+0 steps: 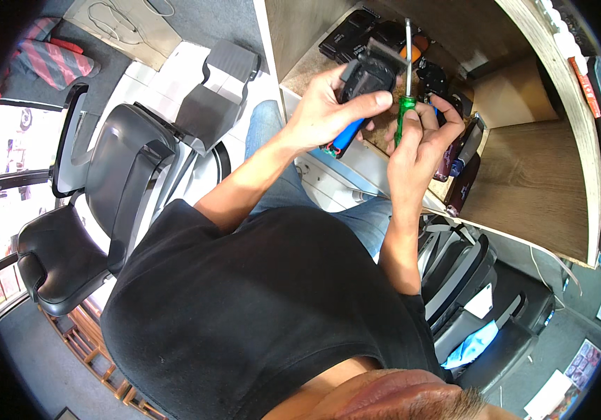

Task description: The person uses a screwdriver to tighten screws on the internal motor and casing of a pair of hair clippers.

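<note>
My left hand (pixel 318 115) grips a black hair clipper (pixel 370 73), tilted with its blade end upward; a blue cylindrical part with small red and green details (pixel 344 138) shows at the lower end. Just right of it, my right hand (pixel 423 136) holds a screwdriver by its green handle (pixel 406 105), the metal shaft pointing up beside the blade, tip near the top of the shaft. Behind both hands, a wooden cabinet shelf holds black clippers (pixel 346 38), an orange-and-black item (pixel 411 52) and several dark and maroon tools (pixel 465 154).
Wooden cabinet walls (pixel 539 189) surround the shelf. A black barber chair (pixel 122 168) with a footrest (pixel 227 70) stands at left, another black chair (pixel 496 343) at lower right, with a blue item (pixel 472 344) on it. A striped cloth (pixel 55 63) lies at upper left.
</note>
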### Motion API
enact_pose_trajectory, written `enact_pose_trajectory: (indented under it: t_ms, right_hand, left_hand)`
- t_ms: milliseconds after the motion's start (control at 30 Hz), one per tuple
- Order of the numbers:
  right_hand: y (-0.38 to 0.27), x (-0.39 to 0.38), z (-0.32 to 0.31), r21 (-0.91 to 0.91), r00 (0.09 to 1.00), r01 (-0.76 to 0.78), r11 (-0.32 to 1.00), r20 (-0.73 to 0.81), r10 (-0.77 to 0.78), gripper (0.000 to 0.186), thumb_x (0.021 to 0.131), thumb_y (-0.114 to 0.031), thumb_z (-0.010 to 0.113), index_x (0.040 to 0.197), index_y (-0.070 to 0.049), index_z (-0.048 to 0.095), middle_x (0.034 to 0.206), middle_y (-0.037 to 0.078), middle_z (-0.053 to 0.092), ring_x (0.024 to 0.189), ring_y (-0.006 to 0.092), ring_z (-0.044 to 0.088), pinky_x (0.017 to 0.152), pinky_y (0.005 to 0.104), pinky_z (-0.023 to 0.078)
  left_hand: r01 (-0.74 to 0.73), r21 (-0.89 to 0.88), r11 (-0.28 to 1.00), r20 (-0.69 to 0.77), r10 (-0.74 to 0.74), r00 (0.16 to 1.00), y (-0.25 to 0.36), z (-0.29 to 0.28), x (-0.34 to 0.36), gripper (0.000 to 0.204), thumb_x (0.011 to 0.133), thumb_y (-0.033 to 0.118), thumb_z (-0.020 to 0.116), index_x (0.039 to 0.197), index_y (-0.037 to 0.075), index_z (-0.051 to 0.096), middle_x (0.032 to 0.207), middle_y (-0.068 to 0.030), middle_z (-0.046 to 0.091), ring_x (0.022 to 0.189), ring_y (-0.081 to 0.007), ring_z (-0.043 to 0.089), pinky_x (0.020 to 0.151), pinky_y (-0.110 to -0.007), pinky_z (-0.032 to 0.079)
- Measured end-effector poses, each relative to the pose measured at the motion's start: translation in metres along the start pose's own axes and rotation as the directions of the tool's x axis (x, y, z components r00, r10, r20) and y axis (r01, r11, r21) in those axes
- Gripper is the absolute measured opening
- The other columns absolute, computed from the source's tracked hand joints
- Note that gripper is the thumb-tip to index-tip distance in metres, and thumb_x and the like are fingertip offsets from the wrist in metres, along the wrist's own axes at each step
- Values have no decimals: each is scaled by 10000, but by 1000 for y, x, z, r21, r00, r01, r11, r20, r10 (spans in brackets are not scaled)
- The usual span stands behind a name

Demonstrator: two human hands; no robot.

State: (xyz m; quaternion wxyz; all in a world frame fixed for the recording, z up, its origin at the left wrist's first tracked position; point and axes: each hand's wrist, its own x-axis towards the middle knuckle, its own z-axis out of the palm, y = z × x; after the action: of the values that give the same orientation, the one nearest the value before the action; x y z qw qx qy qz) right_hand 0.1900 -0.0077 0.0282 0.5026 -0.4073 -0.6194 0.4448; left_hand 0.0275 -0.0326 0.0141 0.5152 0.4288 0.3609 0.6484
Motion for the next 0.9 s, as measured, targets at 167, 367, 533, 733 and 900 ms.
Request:
enact_pose_trajectory:
  t_ms: [167,367,533,733,900]
  right_hand:
    - [12,-2,-2,-49,996,55,997,69,-51,365,1047,-11,521,1358,35,334,1081,220,692,875,199,693,700,305,556]
    - [-3,-8,-1,52,996,23,998,86,-27,345,1051,-26,531,1334,33,343,1198,247,666,907,199,688,738,289,582]
    - [-11,-8,-2,-5,999,-33,999,-29,33,315,1080,-85,531,1310,37,354,1178,245,660,869,201,676,724,289,561]
    - [4,-5,-9,-206,984,170,964,-11,-176,325,1100,-145,561,1319,44,414,1100,198,633,917,246,624,817,390,523]
    - [-18,-22,-25,-269,949,279,922,-70,-308,290,1066,-147,619,1253,54,526,1060,164,618,960,248,617,851,388,516]
  left_hand:
    - [32,-32,999,122,-28,992,-2,6,-5,310,1017,176,782,1268,11,704,959,-11,744,764,-70,686,690,-248,574]
    - [95,-60,994,107,-88,990,-8,5,-3,361,1004,173,800,1304,0,695,968,-19,753,805,-78,705,705,-258,587]
    - [80,-176,981,124,-58,991,-8,20,-4,387,999,160,801,1330,1,680,1057,-46,761,797,-93,717,721,-269,608]
    - [108,-182,977,77,-96,992,-11,17,-2,399,1048,215,712,1374,-7,653,1158,-76,754,725,-128,738,517,-262,584]
    - [136,-256,957,58,-126,990,-9,-1,5,461,1073,261,658,1438,-16,608,1242,-106,731,724,-142,735,515,-257,596]
